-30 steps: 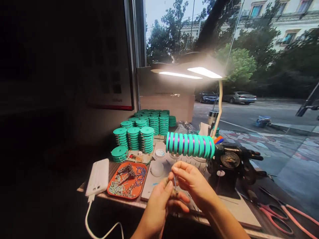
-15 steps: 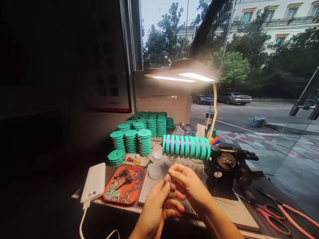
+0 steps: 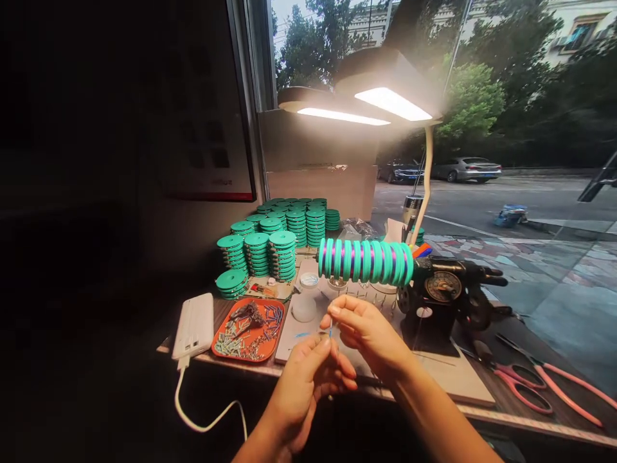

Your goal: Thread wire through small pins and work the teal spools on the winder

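Observation:
Between my two hands stands a thin, short rod-like piece [image 3: 330, 329], pale above and blue lower down. My left hand [image 3: 304, 376] pinches its lower end between thumb and forefinger, its other fingers loosely curled. The fingertips of my right hand [image 3: 370, 334] are closed at its upper end, just above. A row of teal spools [image 3: 366, 262] wound with purple line sits on the shaft of a black machine [image 3: 429, 315], beyond my hands. Left of them lies an orange tray [image 3: 276, 341] holding small metal parts and blue and pale pieces.
Stacked teal spools [image 3: 283, 254] stand at the back left. A white power bank [image 3: 193, 326] with a cable lies at the table's left edge. Red-handled scissors [image 3: 523, 386] and pink-handled pliers [image 3: 571, 386] lie at right. A lamp [image 3: 393, 87] hangs above.
The view has tilted down, so the lamp and table sit higher in it. My hands have drawn slightly apart along the thin piece, and its blue part now shows.

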A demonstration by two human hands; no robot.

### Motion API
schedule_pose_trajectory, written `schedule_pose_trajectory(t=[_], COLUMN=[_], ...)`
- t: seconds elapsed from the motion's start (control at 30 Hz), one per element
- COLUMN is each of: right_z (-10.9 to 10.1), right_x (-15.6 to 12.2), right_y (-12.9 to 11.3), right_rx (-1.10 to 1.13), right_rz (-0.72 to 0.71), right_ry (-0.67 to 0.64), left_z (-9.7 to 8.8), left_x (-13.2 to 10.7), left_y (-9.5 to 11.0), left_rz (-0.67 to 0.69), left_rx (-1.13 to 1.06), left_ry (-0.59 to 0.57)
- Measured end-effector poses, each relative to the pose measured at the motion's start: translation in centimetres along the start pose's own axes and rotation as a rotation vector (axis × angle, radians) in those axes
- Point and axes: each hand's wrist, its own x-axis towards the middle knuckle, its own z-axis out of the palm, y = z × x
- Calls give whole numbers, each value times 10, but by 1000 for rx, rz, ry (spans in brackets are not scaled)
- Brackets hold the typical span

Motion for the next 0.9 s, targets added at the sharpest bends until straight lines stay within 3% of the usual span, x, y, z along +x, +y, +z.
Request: schedule_pose_trajectory(t=[0.33, 0.53, 0.6, 0.73, 0.9], right_z=[-2, 6, 9, 14, 20], right_x=[-4, -26, -34, -51, -68], right_y=[5, 30, 39, 46, 53], right_rx=[-2, 66, 136, 38, -487], right_rz=[-5, 91, 78, -65, -471], right_ry=[22, -20, 31, 250, 479], left_z=[-8, -10, -9, -6, -4], left_x=[-15, -5, -3, -7, -12], left_y=[-16, -14, -14, -19, -28], left_rz=[-94, -113, -111, -81, -60], left_rx=[-88, -155, -156, -151, -161], left_ry=[15, 0, -13, -7, 49])
